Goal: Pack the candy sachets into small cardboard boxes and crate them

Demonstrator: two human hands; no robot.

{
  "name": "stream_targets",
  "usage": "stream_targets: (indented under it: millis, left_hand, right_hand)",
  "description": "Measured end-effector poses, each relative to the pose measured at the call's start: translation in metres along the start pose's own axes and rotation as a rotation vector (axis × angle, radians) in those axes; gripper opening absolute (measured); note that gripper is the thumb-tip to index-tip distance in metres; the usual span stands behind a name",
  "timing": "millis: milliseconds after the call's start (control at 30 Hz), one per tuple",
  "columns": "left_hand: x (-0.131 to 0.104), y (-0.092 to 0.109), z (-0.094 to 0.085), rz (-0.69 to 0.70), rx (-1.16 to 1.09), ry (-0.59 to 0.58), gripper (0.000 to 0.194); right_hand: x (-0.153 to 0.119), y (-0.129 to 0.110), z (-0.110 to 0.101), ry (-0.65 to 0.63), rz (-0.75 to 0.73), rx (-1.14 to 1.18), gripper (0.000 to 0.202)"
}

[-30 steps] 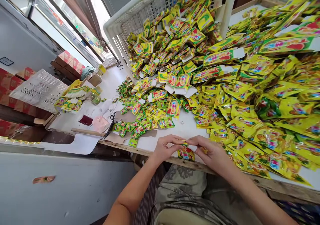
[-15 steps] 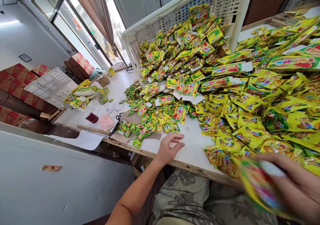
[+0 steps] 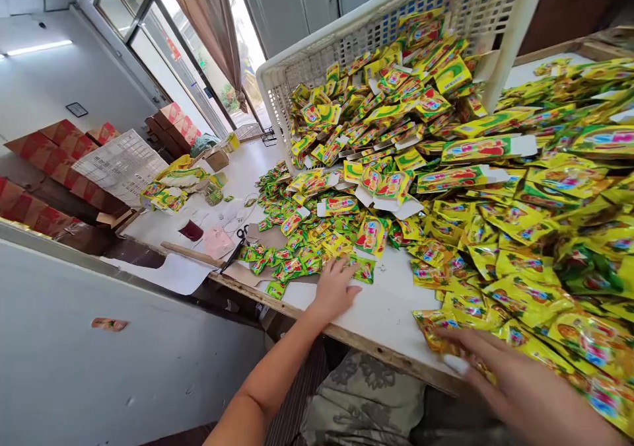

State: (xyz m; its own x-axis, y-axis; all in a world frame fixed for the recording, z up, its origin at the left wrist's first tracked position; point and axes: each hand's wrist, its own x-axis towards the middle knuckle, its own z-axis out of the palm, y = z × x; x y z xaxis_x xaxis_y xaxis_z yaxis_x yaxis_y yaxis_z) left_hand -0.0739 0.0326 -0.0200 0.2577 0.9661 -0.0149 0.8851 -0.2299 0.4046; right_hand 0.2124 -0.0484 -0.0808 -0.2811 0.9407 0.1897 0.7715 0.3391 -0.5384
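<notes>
My left hand (image 3: 337, 293) is over the white tabletop, fingers stretched out and thumb apart. Its fingertips reach the left end of a small green packet (image 3: 365, 269) lying flat. My right hand (image 3: 500, 373) is low at the near edge of a heap of yellow packets (image 3: 529, 294). Its thumb, with a white covering on the tip, is apart from the fingers. A yellow-orange packet (image 3: 426, 324) lies at those fingertips, partly covered by the hand; no firm grip shows. Smaller green packets (image 3: 292, 267) lie left of my left hand.
A tilted white plastic crate (image 3: 277, 112) spills yellow packets and flattened cartons (image 3: 478, 148) onto the table. Black scissors (image 3: 241, 232), a dark red cup-like object (image 3: 191, 230) and pink paper (image 3: 218, 242) lie at left. The wooden table edge (image 3: 391, 357) runs close to my lap.
My left hand has moved forward onto the green packet. My right hand, which held a yellow packet over the table edge, has let it go and moved left to the heap's near edge.
</notes>
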Motion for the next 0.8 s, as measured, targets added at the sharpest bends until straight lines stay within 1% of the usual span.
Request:
stream_targets:
  millis: [33, 67, 133, 200, 233, 267, 300, 333, 367, 400, 433, 500, 600, 733, 800]
  left_hand:
    - [0.0, 0.002, 0.002, 0.018, -0.029, -0.013, 0.051]
    - [0.0, 0.004, 0.002, 0.023, -0.063, -0.016, 0.047]
    - [0.004, 0.009, -0.001, -0.003, -0.121, 0.028, 0.034]
    - [0.014, 0.013, -0.008, -0.033, -0.143, 0.14, 0.027]
    - [0.022, 0.015, -0.011, -0.033, -0.137, 0.203, 0.03]
    - [0.03, 0.017, -0.014, -0.022, -0.12, 0.248, 0.036]
    - [0.039, 0.018, -0.015, -0.004, -0.098, 0.26, 0.046]
    - [0.047, 0.02, -0.015, 0.018, -0.077, 0.234, 0.056]
    - [0.054, 0.021, -0.014, 0.039, -0.058, 0.181, 0.065]
    - [0.06, 0.021, -0.011, 0.054, -0.042, 0.116, 0.071]
    - [0.063, 0.022, -0.007, 0.066, -0.026, 0.055, 0.071]
    - [0.063, 0.023, 0.001, 0.095, 0.001, -0.027, 0.061]
    - [0.05, 0.024, 0.009, 0.156, 0.047, -0.054, 0.047]
    - [0.032, 0.017, 0.011, 0.204, 0.064, -0.044, 0.031]
    - [0.028, 0.012, 0.011, 0.169, 0.033, -0.026, 0.026]
  right_hand:
    - [0.024, -0.011, 0.002, -0.056, -0.066, 0.015, 0.037]
    - [0.047, -0.022, 0.003, -0.066, -0.101, 0.008, 0.039]
    - [0.087, -0.035, 0.005, -0.019, -0.148, -0.05, 0.045]
    - [0.118, -0.04, 0.007, 0.055, -0.15, -0.155, 0.052]
    - [0.129, -0.039, 0.008, 0.08, -0.139, -0.215, 0.055]
    - [0.138, -0.038, 0.01, 0.094, -0.123, -0.274, 0.057]
    - [0.144, -0.035, 0.012, 0.1, -0.106, -0.328, 0.058]
    - [0.147, -0.033, 0.015, 0.1, -0.09, -0.374, 0.057]
    - [0.148, -0.031, 0.019, 0.085, -0.085, -0.403, 0.056]
    - [0.147, -0.029, 0.024, 0.061, -0.094, -0.416, 0.053]
    - [0.144, -0.027, 0.028, 0.032, -0.112, -0.416, 0.05]
    - [0.134, -0.024, 0.038, -0.007, -0.155, -0.394, 0.047]
    - [0.121, -0.02, 0.044, -0.001, -0.193, -0.341, 0.045]
    - [0.116, -0.02, 0.036, -0.036, -0.192, -0.254, 0.039]
    - [0.115, -0.022, 0.03, -0.004, -0.139, -0.261, 0.034]
